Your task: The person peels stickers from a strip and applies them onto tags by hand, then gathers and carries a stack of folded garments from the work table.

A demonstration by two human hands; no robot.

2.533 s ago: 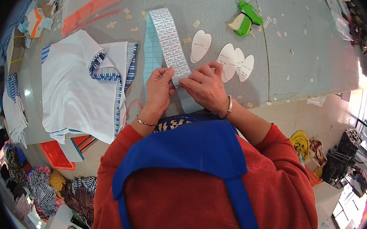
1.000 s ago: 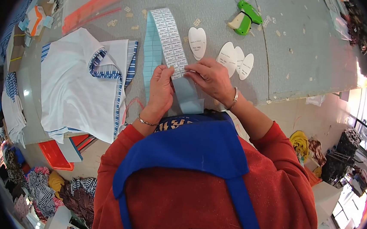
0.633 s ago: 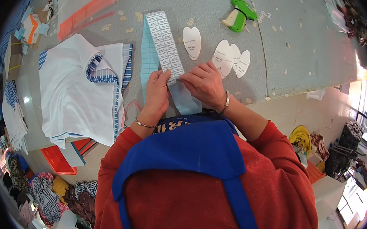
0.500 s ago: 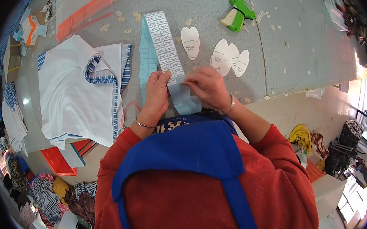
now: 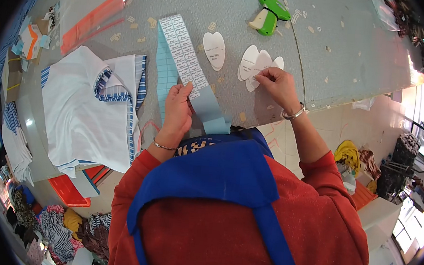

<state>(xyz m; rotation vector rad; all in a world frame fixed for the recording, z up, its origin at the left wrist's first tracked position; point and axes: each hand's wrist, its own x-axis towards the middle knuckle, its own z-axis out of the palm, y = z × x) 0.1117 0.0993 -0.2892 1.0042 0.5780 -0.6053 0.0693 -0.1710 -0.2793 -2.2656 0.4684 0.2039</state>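
My left hand grips the edge of a long strip of printed stickers on light blue backing, thumb on top. The strip's bare blue end hangs toward my apron. Over a fanned group of white oval tags, my right hand is closed, thumb and forefinger pinched at the middle tag; whether a sticker is between them is too small to tell. Another white heart-shaped pair of tags lies between the strip and that group.
A green tagging gun lies beyond the tags. To the left is a folded white garment with blue striped trim; behind it, clear plastic bags with an orange edge. Small paper bits dot the grey table. Its front edge runs below the tags.
My right hand has left the sticker strip and moved right to the fanned tags. The left hand still holds the strip. The whole view has shifted slightly.
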